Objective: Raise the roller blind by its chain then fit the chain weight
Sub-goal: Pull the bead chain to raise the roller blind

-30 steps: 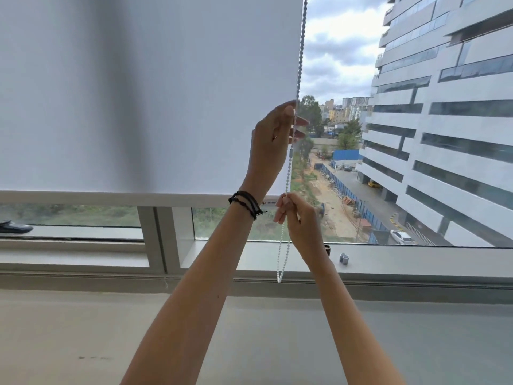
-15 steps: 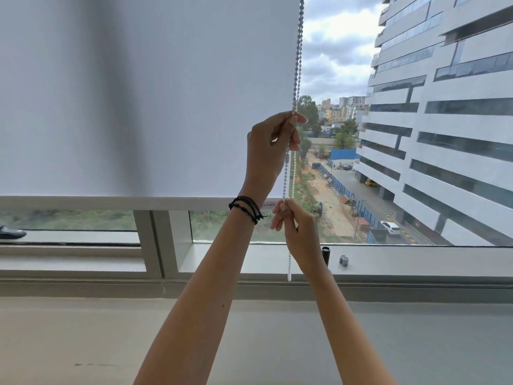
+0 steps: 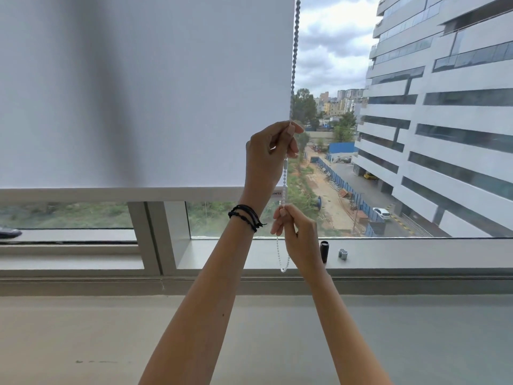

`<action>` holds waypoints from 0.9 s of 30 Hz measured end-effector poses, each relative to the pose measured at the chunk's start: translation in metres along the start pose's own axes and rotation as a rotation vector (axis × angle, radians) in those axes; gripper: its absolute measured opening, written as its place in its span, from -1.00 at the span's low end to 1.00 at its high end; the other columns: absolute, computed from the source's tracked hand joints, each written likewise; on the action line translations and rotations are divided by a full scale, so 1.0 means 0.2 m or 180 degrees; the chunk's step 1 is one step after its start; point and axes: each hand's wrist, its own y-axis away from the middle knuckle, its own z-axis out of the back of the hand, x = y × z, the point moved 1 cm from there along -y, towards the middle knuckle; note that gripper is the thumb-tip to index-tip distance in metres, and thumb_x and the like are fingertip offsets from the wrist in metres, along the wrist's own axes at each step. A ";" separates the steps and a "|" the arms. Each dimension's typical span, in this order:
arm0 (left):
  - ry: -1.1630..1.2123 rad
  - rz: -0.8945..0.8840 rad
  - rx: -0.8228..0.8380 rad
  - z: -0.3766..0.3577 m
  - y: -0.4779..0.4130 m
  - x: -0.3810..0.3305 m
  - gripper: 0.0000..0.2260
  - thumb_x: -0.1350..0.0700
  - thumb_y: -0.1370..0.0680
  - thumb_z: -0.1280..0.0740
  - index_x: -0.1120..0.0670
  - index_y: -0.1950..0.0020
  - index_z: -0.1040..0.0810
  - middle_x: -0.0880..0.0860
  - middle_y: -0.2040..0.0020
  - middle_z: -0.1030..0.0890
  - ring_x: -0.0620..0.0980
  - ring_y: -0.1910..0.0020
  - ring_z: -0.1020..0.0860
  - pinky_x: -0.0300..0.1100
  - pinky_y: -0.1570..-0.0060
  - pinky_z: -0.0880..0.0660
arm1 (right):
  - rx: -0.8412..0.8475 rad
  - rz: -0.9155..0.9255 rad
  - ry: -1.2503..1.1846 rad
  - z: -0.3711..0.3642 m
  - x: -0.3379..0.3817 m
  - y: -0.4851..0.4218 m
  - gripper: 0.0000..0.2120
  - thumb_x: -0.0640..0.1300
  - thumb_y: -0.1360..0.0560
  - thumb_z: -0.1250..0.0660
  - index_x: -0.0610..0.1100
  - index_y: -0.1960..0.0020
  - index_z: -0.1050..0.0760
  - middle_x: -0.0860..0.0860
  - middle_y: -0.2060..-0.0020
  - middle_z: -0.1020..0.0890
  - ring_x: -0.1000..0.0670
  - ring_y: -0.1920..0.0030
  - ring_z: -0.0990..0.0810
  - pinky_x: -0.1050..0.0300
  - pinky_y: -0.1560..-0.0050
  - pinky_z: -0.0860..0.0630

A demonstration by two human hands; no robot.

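A white roller blind [image 3: 144, 93] covers most of the window, its bottom bar [image 3: 119, 194] a little above the sill. The bead chain [image 3: 294, 51] hangs along the blind's right edge. My left hand [image 3: 266, 159], with dark bracelets at the wrist, pinches the chain up high. My right hand [image 3: 298, 232] grips the same chain lower down, and the loop's end dangles below it near the sill. A dark cylindrical chain weight [image 3: 324, 250] and a small grey clip [image 3: 343, 253] lie on the sill just right of my right hand.
The window sill [image 3: 416, 252] runs across the view, with a vertical window frame post [image 3: 150, 237] left of my arms. A wide grey ledge [image 3: 83, 343] lies in front of it. Outside stand a tall white building and a street.
My left hand has slid down the chain from higher up toward my right hand. The blind's bottom bar sits about where it was.
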 end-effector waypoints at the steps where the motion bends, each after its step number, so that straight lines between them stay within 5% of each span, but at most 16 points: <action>1: -0.0005 0.0019 0.0007 0.00 0.01 0.01 -0.81 0.26 -0.60 -0.20 0.19 0.08 -0.60 0.01 0.41 -0.54 -0.12 0.42 -0.52 -0.17 0.28 -0.59 | 0.0000 -0.0017 0.0015 0.00 -0.01 0.01 -0.73 -0.49 -0.51 -0.04 -0.26 0.19 -0.44 -0.12 0.45 -0.55 0.03 0.43 -0.53 0.30 0.35 -0.48; 20: 0.0125 0.0392 0.0128 -0.04 0.32 0.22 -0.84 0.30 -0.59 -0.22 0.17 0.08 -0.59 -0.02 0.41 -0.54 -0.20 0.43 -0.50 -0.38 0.33 -0.47 | 0.0144 -0.0306 0.0388 -0.01 -0.24 0.27 -0.70 -0.51 -0.45 -0.09 -0.17 0.21 -0.43 0.05 0.50 -0.53 0.03 0.44 -0.53 0.17 0.33 -0.50; 27: 0.0076 0.0628 0.0233 -0.03 0.42 0.33 -0.84 0.30 -0.59 -0.22 0.17 0.07 -0.60 -0.04 0.41 -0.54 -0.19 0.43 -0.50 -0.37 0.33 -0.46 | 0.0300 -0.0581 0.0480 -0.03 -0.31 0.36 -0.72 -0.43 -0.51 -0.12 -0.11 0.23 -0.41 -0.03 0.51 -0.53 0.01 0.46 -0.51 0.07 0.33 -0.49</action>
